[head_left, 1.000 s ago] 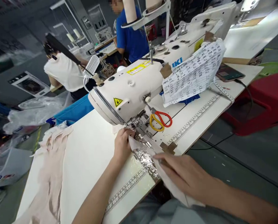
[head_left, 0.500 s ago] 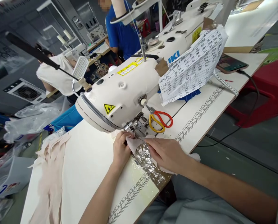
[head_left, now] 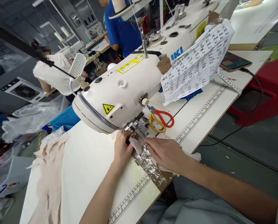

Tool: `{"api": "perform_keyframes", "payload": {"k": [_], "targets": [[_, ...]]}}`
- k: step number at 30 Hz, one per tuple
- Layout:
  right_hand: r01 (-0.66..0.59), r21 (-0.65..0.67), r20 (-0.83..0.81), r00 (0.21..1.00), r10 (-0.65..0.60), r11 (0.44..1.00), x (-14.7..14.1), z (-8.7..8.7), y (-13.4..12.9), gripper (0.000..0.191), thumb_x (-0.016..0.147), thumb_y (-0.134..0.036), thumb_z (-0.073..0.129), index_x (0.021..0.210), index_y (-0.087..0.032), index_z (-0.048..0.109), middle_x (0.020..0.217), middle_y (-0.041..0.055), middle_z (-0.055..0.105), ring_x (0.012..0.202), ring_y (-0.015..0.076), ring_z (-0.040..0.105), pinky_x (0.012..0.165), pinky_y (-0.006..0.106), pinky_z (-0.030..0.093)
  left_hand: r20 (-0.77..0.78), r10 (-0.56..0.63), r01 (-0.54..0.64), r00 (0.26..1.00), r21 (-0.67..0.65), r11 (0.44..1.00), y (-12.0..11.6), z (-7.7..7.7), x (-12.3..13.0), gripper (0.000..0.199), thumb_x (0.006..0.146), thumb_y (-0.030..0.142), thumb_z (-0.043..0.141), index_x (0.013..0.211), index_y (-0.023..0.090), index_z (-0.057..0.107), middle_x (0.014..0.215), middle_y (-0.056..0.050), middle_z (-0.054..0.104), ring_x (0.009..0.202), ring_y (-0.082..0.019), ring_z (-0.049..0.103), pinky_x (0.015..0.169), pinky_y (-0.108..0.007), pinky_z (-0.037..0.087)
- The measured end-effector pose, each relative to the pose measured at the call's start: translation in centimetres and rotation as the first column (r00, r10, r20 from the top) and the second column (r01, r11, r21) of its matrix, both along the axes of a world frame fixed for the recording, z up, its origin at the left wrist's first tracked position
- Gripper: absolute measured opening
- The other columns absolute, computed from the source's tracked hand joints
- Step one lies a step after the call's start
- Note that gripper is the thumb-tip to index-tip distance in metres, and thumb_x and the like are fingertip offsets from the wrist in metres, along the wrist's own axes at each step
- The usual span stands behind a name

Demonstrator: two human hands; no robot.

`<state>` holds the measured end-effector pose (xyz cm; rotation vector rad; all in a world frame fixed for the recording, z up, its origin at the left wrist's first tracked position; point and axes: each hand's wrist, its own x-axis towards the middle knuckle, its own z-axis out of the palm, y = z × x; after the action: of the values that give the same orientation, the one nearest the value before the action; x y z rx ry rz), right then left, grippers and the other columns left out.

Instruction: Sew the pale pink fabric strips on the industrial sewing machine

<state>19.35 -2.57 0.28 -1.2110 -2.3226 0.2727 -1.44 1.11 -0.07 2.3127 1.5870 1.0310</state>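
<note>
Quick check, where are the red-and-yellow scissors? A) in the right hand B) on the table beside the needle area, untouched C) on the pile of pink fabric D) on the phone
B: the scissors lie on the table beside the sewing machine, apart from both hands, which press the white fabric piece near the needle.

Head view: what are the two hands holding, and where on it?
A pale fabric piece: the left hand pinches its edge by the presser foot; the right hand presses flat on its near part.

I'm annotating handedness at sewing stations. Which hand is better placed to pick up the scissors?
Probably the right hand: the scissors lie just beyond it on its side, while the left hand pinches the cloth at the needle.
</note>
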Motion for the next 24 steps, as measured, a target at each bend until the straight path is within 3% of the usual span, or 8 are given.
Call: {"api": "perform_keyframes", "payload": {"k": [5, 9, 13, 16, 19, 22, 24], "targets": [[0.000, -0.001, 0.007, 1.000, 0.000, 1.000, 0.1, -0.2, -0.1, 0.029, 0.101, -0.022, 0.040, 0.122, -0.015, 0.058, 0.091, 0.0091, 0.074, 0.075, 0.0164, 0.068, 0.063, 0.023, 0.046, 0.059, 0.016, -0.012, 0.998, -0.073, 0.997, 0.0, 0.1, -0.3, 0.014, 0.090, 0.032, 0.057, 0.081, 0.021, 0.060, 0.086, -0.002, 0.065, 0.082, -0.018, 0.061, 0.072, -0.032, 0.049], [0.008, -0.011, 0.013, 1.000, -0.008, 1.000, 0.1, 0.1, -0.1, 0.028, 0.101, -0.023, 0.041, 0.122, -0.015, 0.057, 0.090, 0.0094, 0.073, 0.075, 0.0167, 0.069, 0.063, 0.023, 0.045, 0.060, 0.012, -0.008, 0.998, -0.060, 0.998, -0.1, 0.3, -0.3, 0.016, 0.090, 0.033, 0.058, 0.080, 0.021, 0.060, 0.085, -0.002, 0.066, 0.081, -0.017, 0.062, 0.072, -0.031, 0.050], [0.002, -0.028, 0.053, 0.999, -0.001, 1.000, 0.0, 0.6, 0.0, 0.027, 0.099, -0.017, 0.043, 0.121, -0.015, 0.058, 0.094, 0.0098, 0.073, 0.080, 0.0179, 0.070, 0.060, 0.023, 0.044, -0.044, -0.026, 0.030, 0.999, 0.084, 0.996, -0.1, 0.2, -0.3, 0.012, 0.092, 0.029, 0.057, 0.084, 0.021, 0.059, 0.086, -0.003, 0.065, 0.081, -0.017, 0.062, 0.070, -0.030, 0.051], [0.012, -0.012, 0.109, 0.994, -0.010, 1.000, -0.3, 0.6, -0.1, 0.031, 0.096, -0.014, 0.044, 0.124, -0.011, 0.056, 0.100, 0.0119, 0.073, 0.083, 0.0204, 0.070, 0.058, 0.026, 0.045, -0.178, -0.090, 0.125, 0.980, 0.202, 0.971, -0.1, 0.2, -0.3, 0.003, 0.092, 0.020, 0.055, 0.092, 0.021, 0.059, 0.091, -0.005, 0.064, 0.084, -0.018, 0.061, 0.073, -0.032, 0.051], [0.042, 0.008, 0.129, 0.991, -0.043, 0.999, -0.1, 0.6, -0.6, 0.032, 0.094, -0.014, 0.045, 0.124, -0.007, 0.055, 0.099, 0.0133, 0.073, 0.082, 0.0227, 0.071, 0.057, 0.030, 0.046, -0.270, -0.152, 0.205, 0.951, 0.181, 0.962, -0.3, 0.6, -0.3, 0.013, 0.091, 0.012, 0.052, 0.099, 0.019, 0.059, 0.096, -0.007, 0.063, 0.088, -0.020, 0.059, 0.076, -0.034, 0.052], [0.040, -0.044, 0.022, 0.999, -0.039, 0.998, 1.4, 1.0, -2.1, 0.025, 0.091, -0.011, 0.044, 0.110, -0.011, 0.061, 0.085, 0.0076, 0.073, 0.072, 0.0213, 0.070, 0.053, 0.030, 0.045, -0.272, -0.214, 0.250, 0.938, 0.103, 0.963, -0.8, 1.3, -0.4, 0.020, 0.091, 0.008, 0.048, 0.103, 0.019, 0.060, 0.102, -0.008, 0.062, 0.094, -0.020, 0.058, 0.079, -0.035, 0.053], [-0.029, -0.135, -0.112, 0.994, 0.014, 0.990, 3.2, 1.4, -3.7, 0.025, 0.091, -0.010, 0.040, 0.103, -0.016, 0.061, 0.077, 0.0033, 0.072, 0.064, 0.0188, 0.069, 0.052, 0.030, 0.046, -0.285, -0.247, 0.276, 0.926, 0.067, 0.959, -1.3, 1.8, -0.4, 0.026, 0.091, 0.006, 0.044, 0.106, 0.019, 0.061, 0.105, -0.009, 0.060, 0.095, -0.020, 0.057, 0.080, -0.037, 0.054]]}}
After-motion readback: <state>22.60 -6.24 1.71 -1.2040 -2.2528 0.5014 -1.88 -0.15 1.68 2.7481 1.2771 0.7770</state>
